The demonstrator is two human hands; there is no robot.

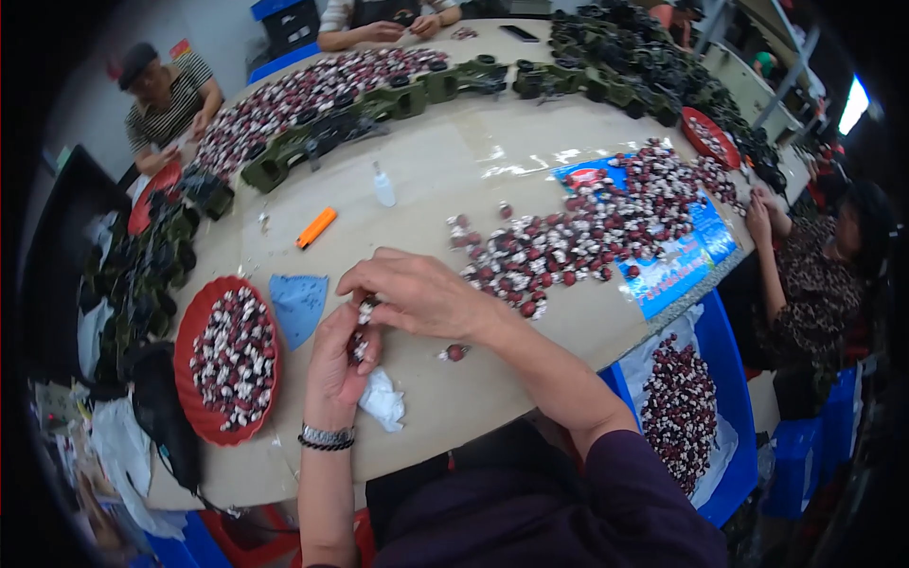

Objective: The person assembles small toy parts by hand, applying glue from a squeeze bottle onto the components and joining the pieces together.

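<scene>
Over the table's near side my hands meet. My left hand (333, 358), palm up, is closed around small dark-red-and-white pieces (358, 347). The fingers of my right hand (426, 295) pinch one such piece (365, 310) from above, touching my left fingertips. What exactly the pieces are is too small to tell. A single loose piece (454, 352) lies below my right wrist. To the left stands a red scalloped tray (189, 379) with many of these pieces; a blue cloth (296, 308) and a crumpled white tissue (383, 399) lie close to my left hand.
Beyond my hands are an orange cutter (317, 227) and a small white bottle (383, 185). A large heap of pieces (568, 237) spreads to the right. Green toy vehicles (331, 128) line the far side. A blue bin (739, 417) stands at lower right. Several people sit around the table.
</scene>
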